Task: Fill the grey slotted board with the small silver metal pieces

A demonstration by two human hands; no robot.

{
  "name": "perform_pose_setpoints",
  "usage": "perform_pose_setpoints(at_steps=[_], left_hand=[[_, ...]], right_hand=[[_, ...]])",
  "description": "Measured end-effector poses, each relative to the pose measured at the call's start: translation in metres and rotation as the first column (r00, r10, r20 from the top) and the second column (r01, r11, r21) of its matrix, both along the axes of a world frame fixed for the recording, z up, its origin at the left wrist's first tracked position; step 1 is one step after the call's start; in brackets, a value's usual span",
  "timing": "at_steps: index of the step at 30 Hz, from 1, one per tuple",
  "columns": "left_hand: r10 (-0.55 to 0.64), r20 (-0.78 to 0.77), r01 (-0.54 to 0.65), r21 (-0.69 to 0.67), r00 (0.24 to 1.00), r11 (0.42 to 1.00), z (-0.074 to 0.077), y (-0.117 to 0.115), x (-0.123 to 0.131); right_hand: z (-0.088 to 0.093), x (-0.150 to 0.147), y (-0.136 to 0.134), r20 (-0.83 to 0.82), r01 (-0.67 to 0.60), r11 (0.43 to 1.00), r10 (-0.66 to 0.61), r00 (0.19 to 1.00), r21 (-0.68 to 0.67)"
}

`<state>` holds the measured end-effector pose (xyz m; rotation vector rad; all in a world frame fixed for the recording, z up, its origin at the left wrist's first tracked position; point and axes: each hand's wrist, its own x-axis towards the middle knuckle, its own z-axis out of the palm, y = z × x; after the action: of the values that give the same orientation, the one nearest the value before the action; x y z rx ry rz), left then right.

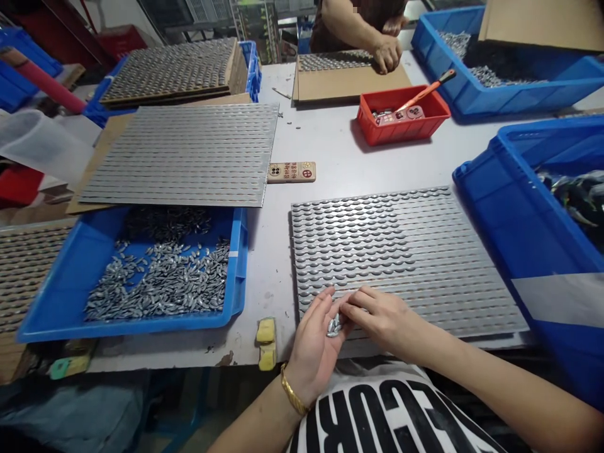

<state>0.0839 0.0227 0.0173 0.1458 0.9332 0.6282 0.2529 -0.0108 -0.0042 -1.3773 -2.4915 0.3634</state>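
Note:
A small heap of silver, spindle-shaped metal pieces (335, 325) lies in the cupped palm of my left hand (314, 346), at the near left corner of a slotted grey board (453, 251). My right hand (382, 318) is over the board's near edge, its fingertips pinched together beside my left fingers. Whatever is between those fingertips is hidden. Rows of the same silver pieces cover the board's far left part, and one row runs along its far edge. Bare slots show on its right and near side.
At left, a blue bin (238, 277) holds many loose silver pieces, with another grey board (184, 151) above it. A red box (401, 129) and a wooden tag (292, 172) lie farther back. A blue crate (495, 163) borders the right. Across the table, a co-worker's hand (387, 53) touches a filled board.

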Motion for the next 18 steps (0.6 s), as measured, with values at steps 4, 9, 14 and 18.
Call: perform_pose_setpoints(at_steps=[4,9,14,18], left_hand=[[-0.048,-0.008,0.047,-0.037,0.999,0.998,0.005,0.0,0.003],[-0.079,0.005,0.079,-0.002,0.997,0.997,0.021,0.013,-0.006],[0.326,-0.135,-0.309,0.137,0.936,0.941,0.021,0.031,-0.028],[0.313,-0.16,-0.314,0.019,0.936,0.949,0.012,0.025,-0.033]], right_hand=[[0.007,0.009,-0.004,-0.009,-0.024,0.998,0.024,1.0,-0.059],[0.014,0.024,0.001,-0.23,0.104,0.993,-0.114,0.967,-0.053],[0.006,0.035,0.009,-0.478,0.264,0.938,-0.341,0.809,-0.224],[-0.019,0.029,0.01,-0.427,0.309,0.947,-0.315,0.848,-0.086]])
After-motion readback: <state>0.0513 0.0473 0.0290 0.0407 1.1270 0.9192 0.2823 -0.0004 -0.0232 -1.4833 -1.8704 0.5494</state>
